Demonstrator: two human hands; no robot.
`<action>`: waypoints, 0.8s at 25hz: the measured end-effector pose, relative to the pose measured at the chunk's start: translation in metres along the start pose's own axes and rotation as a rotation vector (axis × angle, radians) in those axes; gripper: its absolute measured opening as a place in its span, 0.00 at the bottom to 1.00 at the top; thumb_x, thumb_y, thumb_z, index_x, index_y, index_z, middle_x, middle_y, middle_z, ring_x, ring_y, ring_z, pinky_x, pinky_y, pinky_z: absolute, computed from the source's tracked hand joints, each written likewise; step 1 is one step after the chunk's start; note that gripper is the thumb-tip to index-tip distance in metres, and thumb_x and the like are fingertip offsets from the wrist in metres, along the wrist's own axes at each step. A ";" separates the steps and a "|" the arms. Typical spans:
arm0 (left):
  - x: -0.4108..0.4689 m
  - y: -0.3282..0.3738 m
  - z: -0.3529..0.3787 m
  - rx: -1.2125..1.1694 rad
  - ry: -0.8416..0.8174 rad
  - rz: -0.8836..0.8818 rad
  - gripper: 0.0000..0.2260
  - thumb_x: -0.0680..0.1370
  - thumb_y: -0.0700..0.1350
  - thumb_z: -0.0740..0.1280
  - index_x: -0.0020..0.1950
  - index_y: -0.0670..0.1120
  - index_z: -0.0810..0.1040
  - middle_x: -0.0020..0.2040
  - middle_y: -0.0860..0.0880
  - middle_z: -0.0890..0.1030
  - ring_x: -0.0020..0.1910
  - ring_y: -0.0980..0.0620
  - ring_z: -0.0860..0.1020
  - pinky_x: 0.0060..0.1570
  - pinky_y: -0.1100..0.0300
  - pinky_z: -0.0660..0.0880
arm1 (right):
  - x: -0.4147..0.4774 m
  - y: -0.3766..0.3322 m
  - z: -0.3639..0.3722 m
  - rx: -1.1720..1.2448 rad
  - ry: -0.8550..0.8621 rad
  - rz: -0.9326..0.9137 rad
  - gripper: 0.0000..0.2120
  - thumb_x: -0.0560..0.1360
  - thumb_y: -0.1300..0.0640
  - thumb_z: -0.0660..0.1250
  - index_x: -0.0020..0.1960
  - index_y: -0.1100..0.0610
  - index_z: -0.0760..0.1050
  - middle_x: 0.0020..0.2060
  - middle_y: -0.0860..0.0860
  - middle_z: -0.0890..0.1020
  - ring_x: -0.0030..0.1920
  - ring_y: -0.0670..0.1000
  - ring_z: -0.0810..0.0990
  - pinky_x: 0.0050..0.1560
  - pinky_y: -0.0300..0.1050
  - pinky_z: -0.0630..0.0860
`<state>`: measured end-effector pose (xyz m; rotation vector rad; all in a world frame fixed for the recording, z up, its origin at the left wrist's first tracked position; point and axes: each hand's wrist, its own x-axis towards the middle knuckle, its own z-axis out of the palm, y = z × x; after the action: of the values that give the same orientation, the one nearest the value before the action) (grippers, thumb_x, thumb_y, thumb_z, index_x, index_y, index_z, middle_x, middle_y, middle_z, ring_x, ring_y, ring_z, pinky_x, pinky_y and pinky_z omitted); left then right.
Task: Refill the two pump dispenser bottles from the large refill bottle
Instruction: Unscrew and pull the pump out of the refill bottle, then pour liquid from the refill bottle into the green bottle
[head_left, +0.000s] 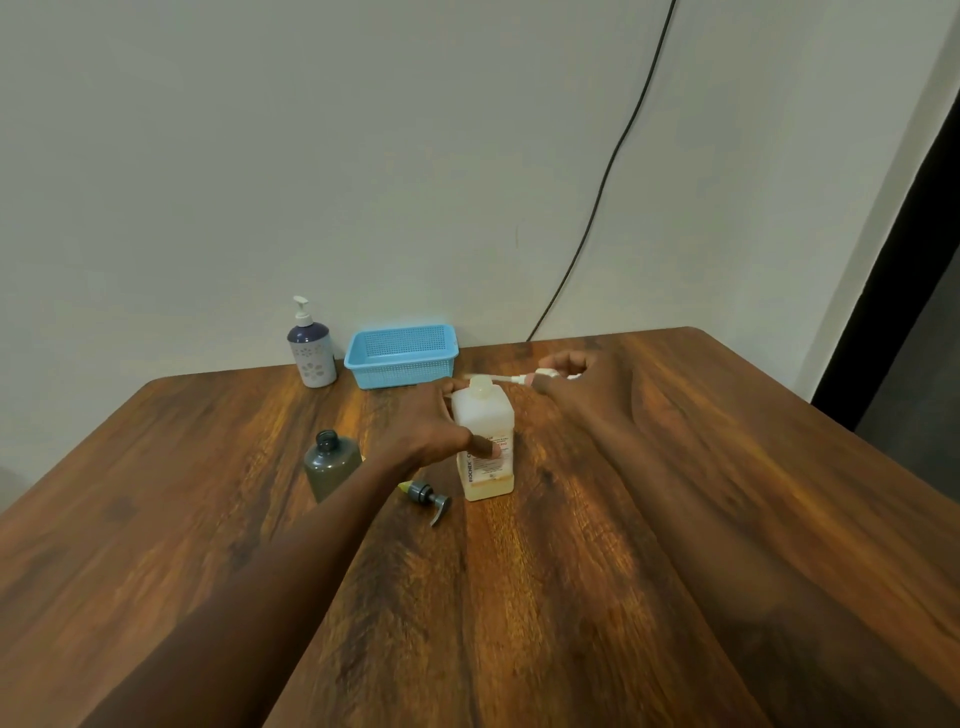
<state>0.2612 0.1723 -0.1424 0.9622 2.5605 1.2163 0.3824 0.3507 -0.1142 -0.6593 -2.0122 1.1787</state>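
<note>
Now, left hand: the left hand (434, 426) reaches in from the lower left, fingers wrapped round the upper body of the large refill bottle (484, 441), thumb across its label.
Right hand: the right hand (571, 376) stretches out past the bottle, fingers closed on a white pump head (540, 375) (its tube points left, level with the bottle's mouth, tip blurred).
Large refill bottle: upright near the middle of the table (675, 519), square and translucent, mouth uncovered; a shallow layer of pale liquid sits at the bottom, the rest looks empty.
Grey bottle: a smoky grey bottle (332, 465) stands just left of the left forearm, neck open with no pump on it; how full it is I cannot tell.
Grey pump: the grey pump (428, 498) lies on its side on the wood, just beside the refill bottle's base, spout toward the near edge.
Purple dispenser: a purple and white dispenser (310, 351) stands at the far edge by the wall, its white pump in place.
Basket: a blue mesh basket (402, 356) sits at the back edge, just right of that dispenser, nothing visible inside.
Open room: bare wood spreads wide to the right of the right arm and across the near half of the table.
</note>
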 end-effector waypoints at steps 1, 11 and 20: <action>0.000 0.000 0.001 0.007 -0.004 0.005 0.37 0.58 0.51 0.86 0.63 0.49 0.76 0.56 0.53 0.83 0.54 0.53 0.82 0.45 0.61 0.81 | -0.003 0.012 0.004 -0.035 -0.002 0.023 0.08 0.68 0.53 0.82 0.41 0.48 0.83 0.40 0.44 0.85 0.42 0.45 0.83 0.41 0.40 0.81; -0.007 0.001 -0.015 0.171 -0.065 0.138 0.40 0.63 0.56 0.82 0.71 0.51 0.70 0.65 0.53 0.79 0.60 0.56 0.77 0.48 0.69 0.71 | -0.030 0.078 0.023 -0.424 -0.071 0.186 0.10 0.68 0.43 0.77 0.38 0.47 0.81 0.31 0.41 0.83 0.33 0.43 0.82 0.39 0.45 0.82; -0.038 -0.015 -0.078 0.283 0.039 0.119 0.43 0.64 0.63 0.80 0.75 0.56 0.68 0.71 0.50 0.76 0.69 0.49 0.74 0.60 0.59 0.70 | -0.030 0.055 0.033 0.008 -0.338 0.039 0.24 0.76 0.58 0.73 0.70 0.47 0.74 0.66 0.42 0.78 0.62 0.44 0.78 0.53 0.45 0.81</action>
<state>0.2535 0.0923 -0.1068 1.1705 2.7951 0.9210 0.3799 0.3371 -0.1832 -0.5239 -2.2787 1.3963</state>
